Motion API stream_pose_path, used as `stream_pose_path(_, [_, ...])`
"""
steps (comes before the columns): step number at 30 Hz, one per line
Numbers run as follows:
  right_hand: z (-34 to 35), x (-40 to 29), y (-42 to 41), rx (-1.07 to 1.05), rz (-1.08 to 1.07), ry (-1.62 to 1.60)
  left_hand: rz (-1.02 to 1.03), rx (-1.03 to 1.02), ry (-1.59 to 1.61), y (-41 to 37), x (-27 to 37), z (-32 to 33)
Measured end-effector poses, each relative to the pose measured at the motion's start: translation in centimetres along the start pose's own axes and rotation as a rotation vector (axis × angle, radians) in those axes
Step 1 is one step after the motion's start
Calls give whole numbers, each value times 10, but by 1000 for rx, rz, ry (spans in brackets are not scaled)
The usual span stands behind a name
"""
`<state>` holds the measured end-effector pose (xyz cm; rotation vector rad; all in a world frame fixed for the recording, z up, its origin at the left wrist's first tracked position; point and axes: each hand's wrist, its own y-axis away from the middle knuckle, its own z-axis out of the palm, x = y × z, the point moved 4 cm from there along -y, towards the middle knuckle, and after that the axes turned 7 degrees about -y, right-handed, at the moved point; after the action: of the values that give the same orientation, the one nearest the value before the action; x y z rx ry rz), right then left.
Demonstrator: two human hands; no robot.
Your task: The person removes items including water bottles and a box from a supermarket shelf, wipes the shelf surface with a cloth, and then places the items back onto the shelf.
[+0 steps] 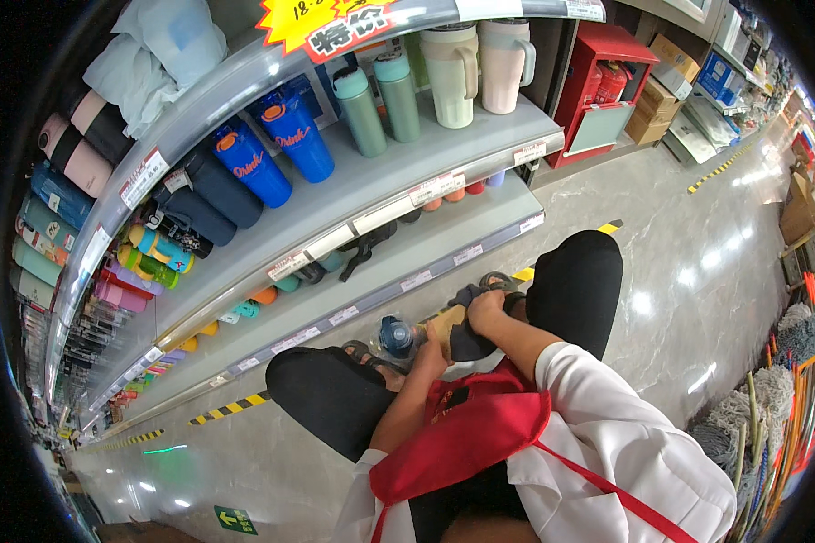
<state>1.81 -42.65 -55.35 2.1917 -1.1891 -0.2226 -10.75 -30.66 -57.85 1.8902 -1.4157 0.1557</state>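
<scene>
My left hand (435,351) is low between my knees, with its fingers on a piece of tan cardboard (448,322). A bottle with a dark blue lid (395,336) in clear plastic wrap lies just beside that hand, near the floor. My right hand (485,309) is closed on a dark grey cloth (467,296), and a black item (471,341) lies below it; whether the two are one piece I cannot tell. The fingertips of both hands are partly hidden.
Before me stand grey shelves (353,203) with blue tumblers (297,139), green bottles (361,112) and handled cups (450,78). A black strap (360,254) hangs by the lower shelf. A red fire extinguisher cabinet (594,95) stands beyond; mops (747,414) are at the right.
</scene>
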Motion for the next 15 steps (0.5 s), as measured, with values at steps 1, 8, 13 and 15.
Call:
stream_pose_path(1, [-3, -10, 1, -64, 28, 41, -23, -16, -24, 2, -2, 0])
stream_pose_path(8, [-30, -40, 44, -129, -376, -24, -1, 8, -77, -6, -13, 12])
stream_pose_path(13, [-42, -55, 45, -151, -391, -294, 27, 46, -174, -10, -19, 14])
stream_pose_path(15, [-51, -54, 44, -108, -344, -462, 86, 89, -205, -17, -25, 21])
